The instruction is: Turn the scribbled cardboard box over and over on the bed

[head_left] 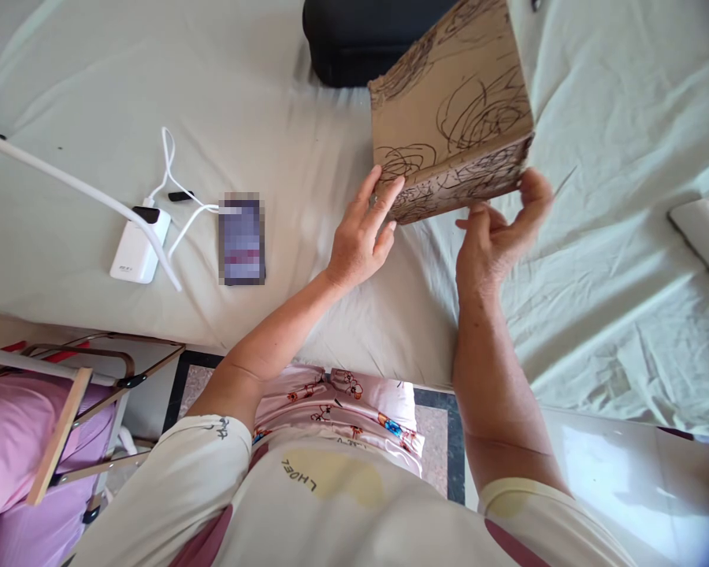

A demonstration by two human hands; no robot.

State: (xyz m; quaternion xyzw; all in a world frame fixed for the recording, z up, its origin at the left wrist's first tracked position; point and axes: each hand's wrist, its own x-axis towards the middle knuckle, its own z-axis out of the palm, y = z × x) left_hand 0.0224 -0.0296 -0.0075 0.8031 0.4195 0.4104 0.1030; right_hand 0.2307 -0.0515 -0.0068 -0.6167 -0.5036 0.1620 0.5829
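A brown cardboard box (454, 110) covered in black scribbles stands tilted on the pale sheet (260, 102). My left hand (363, 232) has its fingers stretched out, tips resting on the box's lower left corner. My right hand (499, 228) curls under the box's lower right edge, thumb and fingers touching the cardboard. The box's far side is hidden.
A phone (241, 240) lies left of my hands, cabled to a white power bank (137, 248). A white rod (83, 189) crosses above the power bank. A black object (354, 39) sits behind the box. A wooden frame with pink cloth (47, 425) stands at lower left.
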